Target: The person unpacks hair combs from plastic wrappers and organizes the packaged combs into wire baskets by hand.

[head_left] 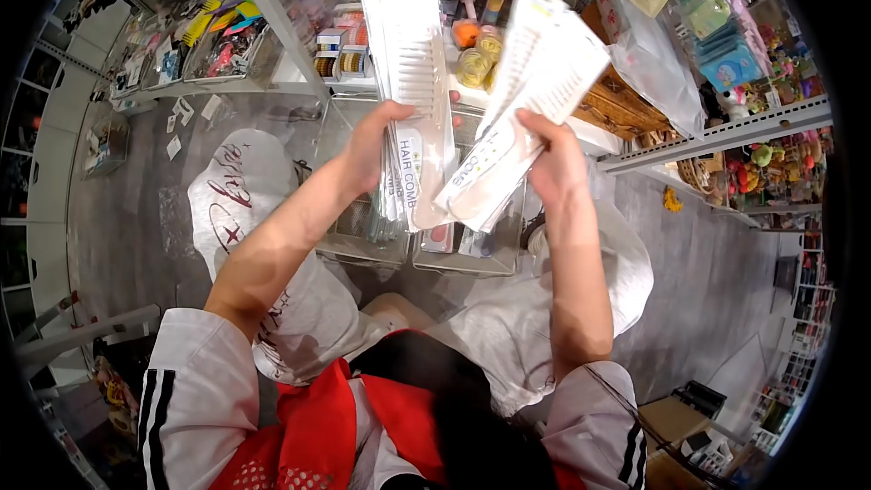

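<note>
My left hand [374, 141] is closed round a stack of packaged hair combs [413, 63], pale combs in clear sleeves with "HAIR COMB" printed on them. Another bunch of packaged combs [535, 73], fanned apart and tilted to the right, is gripped by my right hand [553, 159], thumb on top. The lower ends of both bunches nearly meet in the middle. Beneath them, between my knees, stand two wire baskets [467, 265]. A few flat packages show inside, partly hidden by the combs.
Ahead is a shelf with small boxes [342, 53] and yellow round items [478, 65]. Trays of colourful combs and accessories [222, 32] sit at the left. A metal shelf edge [726, 134] juts in at the right, and loose tags [180, 113] lie on the grey floor.
</note>
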